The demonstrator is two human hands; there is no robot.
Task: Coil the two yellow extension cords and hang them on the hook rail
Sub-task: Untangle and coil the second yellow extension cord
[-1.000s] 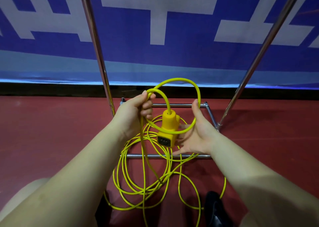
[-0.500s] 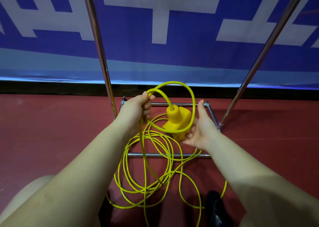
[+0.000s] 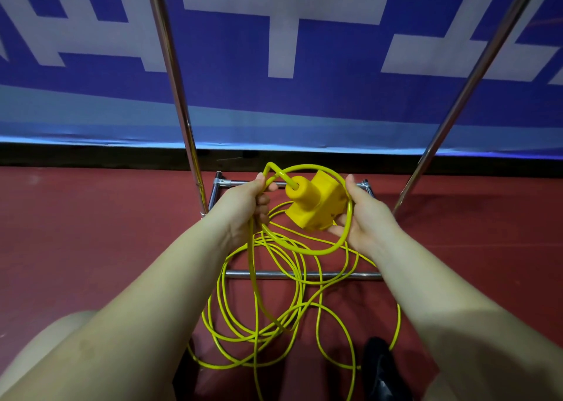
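Yellow plastic socket block is cradled by the right hand; its thin yellow cord is gripped in the left hand, loops heaped on red floor.

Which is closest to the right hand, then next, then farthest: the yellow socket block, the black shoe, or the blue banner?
1. Yellow socket block: touching the right hand.
2. Black shoe: on the floor below it.
3. Blue banner: on the wall beyond the rack.

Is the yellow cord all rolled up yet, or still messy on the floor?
Mostly still messy. Only one loop is made, held between the left hand and right hand; the rest of the cord lies in loose tangles on the red floor.
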